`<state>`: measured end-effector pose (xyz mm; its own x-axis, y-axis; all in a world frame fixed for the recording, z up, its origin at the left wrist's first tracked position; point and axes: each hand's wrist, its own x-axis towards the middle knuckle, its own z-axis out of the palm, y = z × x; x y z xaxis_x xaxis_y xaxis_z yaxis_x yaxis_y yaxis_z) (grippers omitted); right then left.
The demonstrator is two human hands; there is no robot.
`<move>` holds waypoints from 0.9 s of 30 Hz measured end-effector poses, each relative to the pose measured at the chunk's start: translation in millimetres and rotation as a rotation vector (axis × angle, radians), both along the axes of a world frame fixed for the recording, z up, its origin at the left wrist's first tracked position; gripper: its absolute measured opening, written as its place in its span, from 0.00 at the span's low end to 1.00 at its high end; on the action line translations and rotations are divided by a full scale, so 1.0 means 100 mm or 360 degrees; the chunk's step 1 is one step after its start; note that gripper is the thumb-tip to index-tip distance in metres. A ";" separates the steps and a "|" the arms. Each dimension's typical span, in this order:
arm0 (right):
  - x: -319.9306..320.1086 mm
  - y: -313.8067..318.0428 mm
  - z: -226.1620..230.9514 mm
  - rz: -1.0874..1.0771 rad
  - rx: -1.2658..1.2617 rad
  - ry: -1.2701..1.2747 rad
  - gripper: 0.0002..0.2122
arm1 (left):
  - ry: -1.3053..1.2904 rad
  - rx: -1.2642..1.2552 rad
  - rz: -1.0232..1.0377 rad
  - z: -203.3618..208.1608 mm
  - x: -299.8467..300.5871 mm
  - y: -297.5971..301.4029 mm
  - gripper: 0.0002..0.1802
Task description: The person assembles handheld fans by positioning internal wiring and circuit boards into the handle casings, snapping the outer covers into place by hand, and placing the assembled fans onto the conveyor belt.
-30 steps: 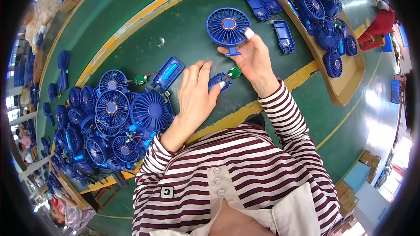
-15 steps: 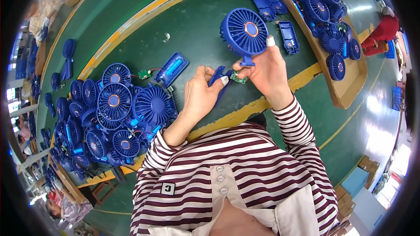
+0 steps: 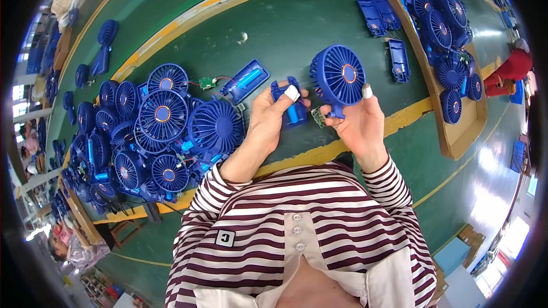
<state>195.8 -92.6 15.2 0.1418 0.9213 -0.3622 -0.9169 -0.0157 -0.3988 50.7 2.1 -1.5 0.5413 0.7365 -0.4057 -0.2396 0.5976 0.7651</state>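
My left hand [image 3: 264, 122] is closed around a blue handle shell [image 3: 297, 122], thumb over its upper end. A light-blue battery cell lies inside the shell. To its right, my right hand [image 3: 364, 132] grips a blue fan head [image 3: 337, 77] by its short neck, with the round grille tilted up. Beside the right fingertips hangs a small green circuit board [image 3: 318, 117]; a thin red wire shows between it and the shell. White coverings are on both thumbs. The fan head and the shell are apart.
A heap of blue fans [image 3: 162, 114] covers the table on the left. Near it lies a shell with a battery [image 3: 245, 81], wired to a green board [image 3: 208, 82]. Empty shells [image 3: 398, 60] lie at right, beside a cardboard tray [image 3: 456, 137] of fans. A person in red [image 3: 508, 74] is far right.
My left hand has turned the shell so that its inside and battery show. The fan head has come down closer to me in my right hand. The whole view has shifted slightly.
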 end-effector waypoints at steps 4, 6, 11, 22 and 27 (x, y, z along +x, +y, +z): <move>0.06 -0.02 -0.17 -0.0038 0.0076 -0.0002 0.25 | 0.0026 -0.0052 0.0072 -0.02 -0.05 0.05 0.11; 0.07 -0.01 -0.20 -0.0037 0.0111 -0.0095 0.24 | 0.0114 -0.0071 0.0079 0.02 -0.05 0.06 0.13; 0.05 0.20 -0.20 -0.0131 0.0039 -0.0382 0.20 | 0.0257 0.0113 -0.0201 0.00 -0.05 0.03 0.15; -0.06 0.45 -0.09 -0.0024 0.0023 -0.0898 0.17 | 0.0268 0.0329 -0.0333 0.10 -0.06 0.00 0.18; -0.02 0.47 -0.15 0.0031 0.0044 -0.0799 0.17 | 0.0295 0.0626 -0.0293 -0.05 -0.08 0.02 0.13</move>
